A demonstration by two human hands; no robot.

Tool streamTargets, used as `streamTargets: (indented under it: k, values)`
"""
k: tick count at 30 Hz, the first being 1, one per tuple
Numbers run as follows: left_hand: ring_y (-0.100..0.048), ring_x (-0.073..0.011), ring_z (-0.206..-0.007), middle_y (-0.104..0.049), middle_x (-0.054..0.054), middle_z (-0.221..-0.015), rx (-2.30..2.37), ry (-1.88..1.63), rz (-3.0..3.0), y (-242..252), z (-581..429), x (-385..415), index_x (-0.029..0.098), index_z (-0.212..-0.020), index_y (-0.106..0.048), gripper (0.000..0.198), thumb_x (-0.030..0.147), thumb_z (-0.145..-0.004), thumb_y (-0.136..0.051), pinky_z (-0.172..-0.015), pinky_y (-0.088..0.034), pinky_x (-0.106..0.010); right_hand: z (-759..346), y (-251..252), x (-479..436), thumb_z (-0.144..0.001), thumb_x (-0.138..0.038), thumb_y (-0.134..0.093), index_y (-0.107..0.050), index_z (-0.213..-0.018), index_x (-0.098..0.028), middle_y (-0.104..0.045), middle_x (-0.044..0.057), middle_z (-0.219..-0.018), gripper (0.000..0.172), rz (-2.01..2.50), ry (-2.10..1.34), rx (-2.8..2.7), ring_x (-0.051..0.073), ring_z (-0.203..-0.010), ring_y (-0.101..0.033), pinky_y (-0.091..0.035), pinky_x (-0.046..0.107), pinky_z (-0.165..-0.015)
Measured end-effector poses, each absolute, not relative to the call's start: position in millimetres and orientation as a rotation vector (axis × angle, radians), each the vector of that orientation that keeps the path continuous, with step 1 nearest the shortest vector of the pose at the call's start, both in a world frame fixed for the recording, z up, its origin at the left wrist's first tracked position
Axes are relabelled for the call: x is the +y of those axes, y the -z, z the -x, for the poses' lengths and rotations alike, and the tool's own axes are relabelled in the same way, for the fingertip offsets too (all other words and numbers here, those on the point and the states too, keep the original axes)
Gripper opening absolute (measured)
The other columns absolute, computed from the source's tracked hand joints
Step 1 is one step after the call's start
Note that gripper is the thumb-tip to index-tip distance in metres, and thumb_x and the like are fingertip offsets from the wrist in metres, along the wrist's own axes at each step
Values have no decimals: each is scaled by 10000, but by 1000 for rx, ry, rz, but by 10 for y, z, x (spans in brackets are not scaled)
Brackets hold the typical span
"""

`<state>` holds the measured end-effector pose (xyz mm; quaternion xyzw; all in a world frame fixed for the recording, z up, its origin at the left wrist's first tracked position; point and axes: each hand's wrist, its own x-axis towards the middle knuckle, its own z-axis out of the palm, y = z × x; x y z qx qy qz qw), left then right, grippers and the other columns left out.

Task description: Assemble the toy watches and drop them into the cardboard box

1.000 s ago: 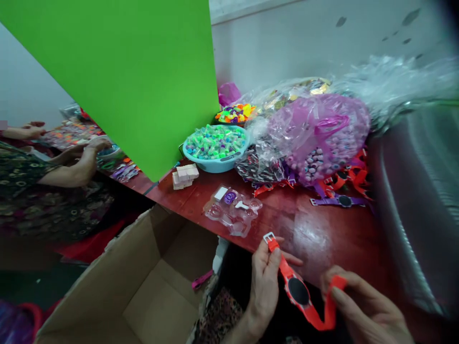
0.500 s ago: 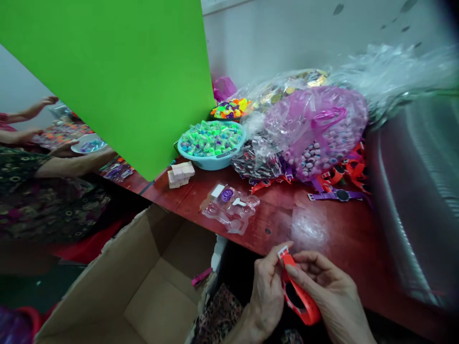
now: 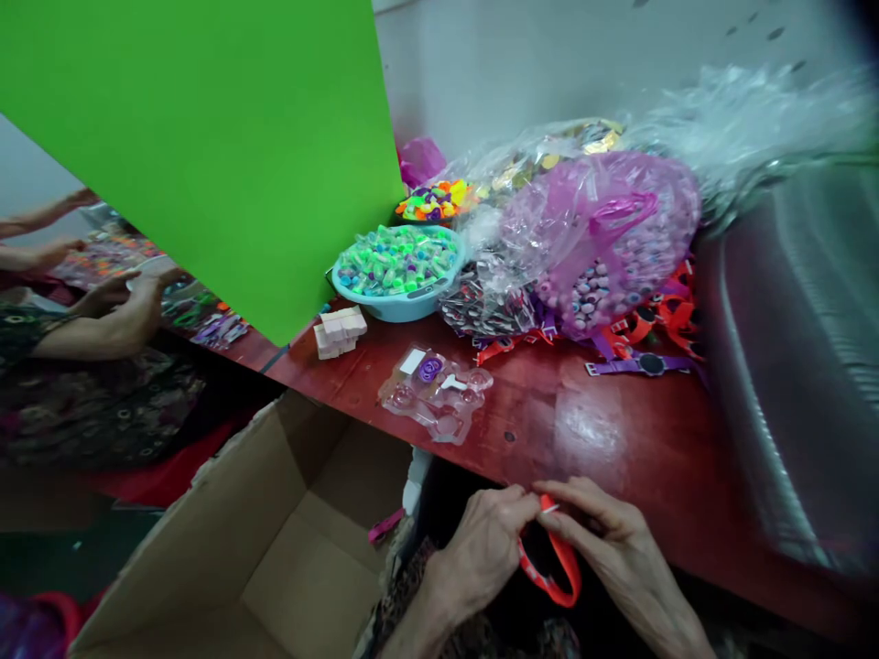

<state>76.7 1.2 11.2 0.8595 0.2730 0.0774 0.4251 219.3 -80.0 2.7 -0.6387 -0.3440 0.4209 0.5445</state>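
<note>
Orange toy watch [image 3: 572, 572]: bent into a loop, it hangs between your left grip [image 3: 473, 540] and right grip [image 3: 618, 535], in front of the near edge of the tabletop [image 3: 645, 467], its strap ends brought together at the top.
Left grip: drawn into a close pinch, with thumb and fingers holding the watch at the upper side of the loop; which part lies beneath them is hidden.
Right grip: thumb and forefinger are nearly together, pinching the strap beside a small white piece [image 3: 551, 507], probably the buckle.
Strap ends: you seem to be fitting one into the other. Pin one end firmly with your left, and let your right do the fine guiding. Pinch close to the tip, since a soft strap will likely fold if pushed from far back.
Loop: keep it slack and untwisted, so both ends meet flat and square; feed gently rather than force.
Clear plastic tray [image 3: 426, 416]: lies on the tabletop, well apart from the watch, ahead and to your left.
Cardboard box [image 3: 212, 540]: stands to your left. A slip could drop the watch below the tabletop, so working above it would be safer.
</note>
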Motion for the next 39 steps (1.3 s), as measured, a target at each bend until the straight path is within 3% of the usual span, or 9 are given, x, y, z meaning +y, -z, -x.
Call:
streamTargets:
  k: [4, 8, 11, 15, 18, 22, 25, 31, 39]
  values:
    - [-493, -127, -664, -570, 8, -738, 619, -216, -1972, -193, -762, 3, 163, -841, -632, 288, 164, -944, -363, -630, -359, -227, -2239, -25, -790, -663, -335, -777, -747, -692, -244, -541, 17, -771, 99, 1357, -1118, -755, 143, -727, -531, -455, 230, -635]
    - [-533, -136, -731, -607, -14, -804, 679, -312, -1885, -198, -756, -10, 159, -939, -640, 292, 93, -901, -358, -699, -379, -230, -2300, 17, -795, -626, -340, -809, -728, -633, -208, -565, 13, -750, 155, 1182, -1315, -525, 114, -701, -533, -459, 201, -649]
    - [-539, -148, -747, -606, -35, -825, 719, -323, -1893, -133, -723, -36, 152, -986, -648, 306, 87, -886, -367, -687, -381, -240, -2407, 61, -779, -583, -351, -840, -707, -644, -188, -606, 18, -747, 219, 1177, -1246, -292, 104, -662, -540, -479, 193, -633]
    - [-541, -163, -768, -595, -59, -844, 804, -439, -1829, -75, -709, -128, 160, -1015, -652, 318, 183, -938, -344, -706, -396, -262, -2499, 43, -670, -537, -281, -872, -660, -669, -187, -590, -12, -728, 266, 995, -1089, 22, 115, -720, -577, -528, 207, -691]
    - [-575, -179, -814, -620, -81, -875, 823, -541, -1500, -63, -751, -190, 141, -999, -652, 262, 259, -924, -431, -747, -426, -281, -2459, -32, -567, -589, -198, -842, -629, -715, -188, -552, -34, -733, 247, 808, -1153, 155, 83, -682, -556, -541, 185, -659]
    - [-662, -209, -712, -665, -103, -883, 541, -422, -738, -43, -856, -210, 127, -970, -613, 342, 387, -754, -666, -683, -514, -339, -2399, -130, -495, -596, -114, -821, -593, -743, -191, -497, -41, -707, 282, 663, -1226, 219, 67, -630, -535, -532, 138, -572]
    - [-665, -190, -614, -674, -109, -827, 460, -346, -484, -43, -954, -212, 114, -946, -599, 442, 460, -694, -710, -585, -545, -324, -2401, -187, -493, -568, -40, -816, -551, -750, -192, -467, -58, -679, 355, 527, -1280, 248, 41, -593, -518, -518, 88, -567]
    - [-567, -94, -438, -632, -39, -617, 659, -291, -533, -209, -1098, -224, 87, -783, -639, 306, 298, -617, -785, -369, -398, -154, -2438, -267, -534, -656, 34, -732, -454, -741, -204, -441, -91, -618, 375, 325, -1328, 301, 10, -499, -474, -464, 66, -484]
    - [-532, -85, -481, -667, -56, -595, 757, -402, -662, -327, -1118, -252, 108, -766, -621, 246, 304, -674, -739, -495, -388, -185, -2468, -133, -537, -633, 53, -726, -466, -745, -206, -406, -79, -640, 384, 391, -1243, 251, 18, -506, -427, -455, 63, -500]
